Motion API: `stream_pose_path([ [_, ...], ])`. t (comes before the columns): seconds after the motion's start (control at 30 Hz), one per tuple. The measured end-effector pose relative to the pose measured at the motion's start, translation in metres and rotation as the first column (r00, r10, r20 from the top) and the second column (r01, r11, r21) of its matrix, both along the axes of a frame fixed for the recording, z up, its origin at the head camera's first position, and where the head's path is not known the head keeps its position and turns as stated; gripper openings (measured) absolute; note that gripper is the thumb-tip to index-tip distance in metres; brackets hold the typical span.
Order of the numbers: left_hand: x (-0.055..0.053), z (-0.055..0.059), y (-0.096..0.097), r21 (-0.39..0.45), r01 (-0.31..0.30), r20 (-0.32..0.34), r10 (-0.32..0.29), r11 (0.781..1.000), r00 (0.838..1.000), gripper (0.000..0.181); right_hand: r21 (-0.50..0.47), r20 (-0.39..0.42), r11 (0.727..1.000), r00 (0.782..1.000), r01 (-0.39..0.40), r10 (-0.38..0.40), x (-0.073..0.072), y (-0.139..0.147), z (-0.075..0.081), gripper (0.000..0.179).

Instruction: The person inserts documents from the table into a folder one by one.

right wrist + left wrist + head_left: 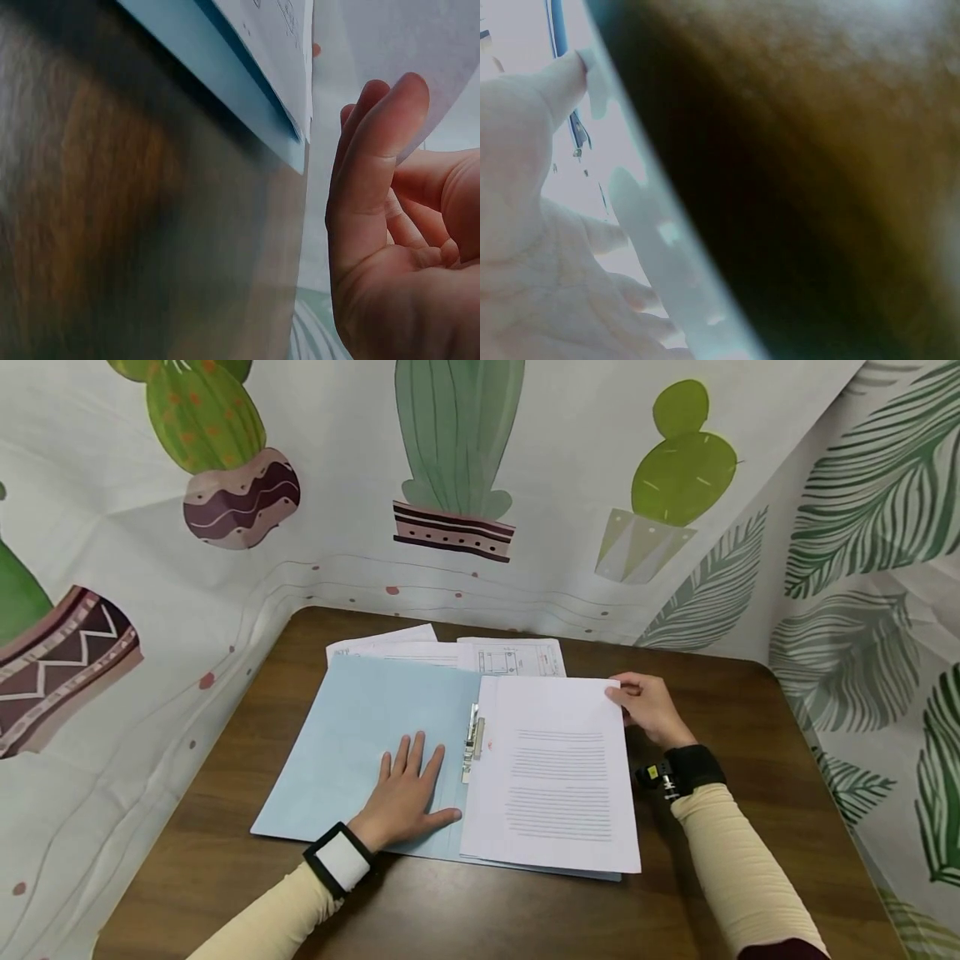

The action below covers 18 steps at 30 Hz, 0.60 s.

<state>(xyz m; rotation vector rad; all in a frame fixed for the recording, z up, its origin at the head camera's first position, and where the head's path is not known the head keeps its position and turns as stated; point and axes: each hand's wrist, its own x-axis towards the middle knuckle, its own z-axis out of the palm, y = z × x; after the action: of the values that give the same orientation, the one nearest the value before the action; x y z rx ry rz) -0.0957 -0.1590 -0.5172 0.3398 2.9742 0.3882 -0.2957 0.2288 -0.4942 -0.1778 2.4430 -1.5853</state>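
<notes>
A light blue folder lies spread on the table, with a metal clip along its spine. My left hand rests on the folder's left cover, fingers spread and straight, thumb pointing at the spine. On the right side lies a white printed sheet with lines of text. My right hand pinches its top right corner between thumb and fingers. In the right wrist view, the sheet's corner is lifted above the folder edge, and more paper lies on the folder below.
Behind the folder lie loose papers, one with a line drawing. The brown wooden table meets a cloth backdrop printed with cacti and leaves at its back and sides.
</notes>
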Motion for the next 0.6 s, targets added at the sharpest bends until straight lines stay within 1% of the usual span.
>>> stream_pose_path([
  [0.2,-0.001,0.000,0.000,-0.005,-0.002,0.014,0.002,1.000,1.000,0.103,-0.010,-0.004,1.000,1.000,0.005,-0.005,0.000,-0.011,-0.002,0.034],
  [0.33,-0.002,-0.001,0.000,-0.003,-0.004,0.009,0.004,1.000,1.000,0.103,-0.002,-0.007,1.000,1.000,0.011,-0.011,-0.003,-0.016,-0.005,0.030],
  [0.53,-0.002,-0.003,0.000,-0.008,-0.001,0.011,0.001,1.000,1.000,0.103,-0.020,-0.002,1.000,1.000,0.013,-0.013,-0.003,-0.022,-0.009,0.029],
  [0.6,-0.002,-0.003,-0.001,0.006,0.002,0.001,-0.002,1.000,1.000,0.102,-0.021,0.002,1.000,1.000,0.017,-0.017,-0.003,-0.023,-0.008,0.028],
])
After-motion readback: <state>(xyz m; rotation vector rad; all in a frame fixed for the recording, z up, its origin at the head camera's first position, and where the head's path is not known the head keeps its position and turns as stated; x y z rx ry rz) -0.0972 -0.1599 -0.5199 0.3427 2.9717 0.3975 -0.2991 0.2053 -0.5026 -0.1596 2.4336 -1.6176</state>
